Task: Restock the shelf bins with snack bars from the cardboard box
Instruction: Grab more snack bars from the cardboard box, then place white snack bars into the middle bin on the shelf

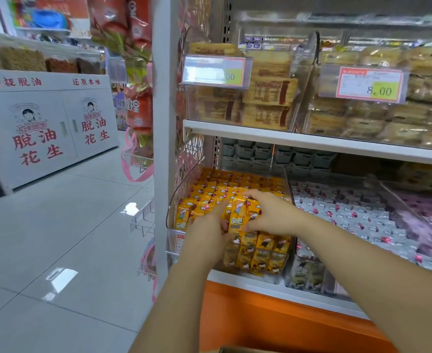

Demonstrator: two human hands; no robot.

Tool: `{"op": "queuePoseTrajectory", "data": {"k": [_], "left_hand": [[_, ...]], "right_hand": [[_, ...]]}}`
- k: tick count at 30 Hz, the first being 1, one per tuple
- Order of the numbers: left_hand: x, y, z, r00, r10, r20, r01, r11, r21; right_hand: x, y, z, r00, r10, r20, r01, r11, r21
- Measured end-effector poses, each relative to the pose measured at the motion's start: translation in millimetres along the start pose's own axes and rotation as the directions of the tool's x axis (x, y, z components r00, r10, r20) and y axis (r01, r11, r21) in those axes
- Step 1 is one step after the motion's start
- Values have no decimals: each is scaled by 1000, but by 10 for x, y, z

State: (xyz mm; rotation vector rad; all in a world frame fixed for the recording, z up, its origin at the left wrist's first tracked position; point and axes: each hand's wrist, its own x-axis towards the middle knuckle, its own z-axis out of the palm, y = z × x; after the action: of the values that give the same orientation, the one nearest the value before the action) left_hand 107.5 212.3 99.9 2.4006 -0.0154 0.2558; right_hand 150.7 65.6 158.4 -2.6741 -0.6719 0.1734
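Cardboard box (238, 350) rim below; left hand (206, 234) and right hand (269, 215) clasp yellow snack bars (238, 216) at bin (172, 238) front.

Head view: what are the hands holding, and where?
A small bunch of yellow snack bars: left hand grips its left side, right hand its top and right side.
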Motion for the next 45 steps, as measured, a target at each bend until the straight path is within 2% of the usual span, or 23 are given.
{"op": "queuePoseTrajectory", "data": {"k": [5,9,17,20,22,24,27,31,35,39,45], "left_hand": [[-24,-67,-103,997,34,69,-40,994,97],[-46,-52,-94,996,56,74,-72,967,243],[-200,-109,69,999,36,11,-37,882,471],[-384,-47,99,993,65,-99,-18,910,414],[-523,24,148,964,142,-226,-67,948,311],[-677,115,263,925,192,-328,-126,969,212],[-981,273,552,952,109,-287,-107,994,25],[-1476,288,1201,993,30,-116,-39,997,-72],[-1867,148,1767,995,-75,63,82,991,-105],[-2007,-121,2147,954,-201,224,228,968,-100],[-2020,-602,2629,854,-412,319,455,888,-72]], "right_hand": [[-104,-76,138,992,-122,38,128,944,-305],[-240,-10,261,995,-80,62,99,889,-447],[-209,76,419,995,-86,42,96,878,-469],[-364,69,366,991,-131,-15,112,895,-432],[-592,70,344,970,-193,-151,125,920,-371],[-901,94,369,944,-200,-263,137,962,-238],[-1430,256,548,952,-84,-295,100,994,39],[-2085,737,1026,980,94,-175,-50,970,238],[-2517,1282,1430,956,292,3,-272,887,374],[-2607,1833,1810,872,470,138,-483,777,404],[-2703,2487,2478,664,691,285,-741,557,377]]}}
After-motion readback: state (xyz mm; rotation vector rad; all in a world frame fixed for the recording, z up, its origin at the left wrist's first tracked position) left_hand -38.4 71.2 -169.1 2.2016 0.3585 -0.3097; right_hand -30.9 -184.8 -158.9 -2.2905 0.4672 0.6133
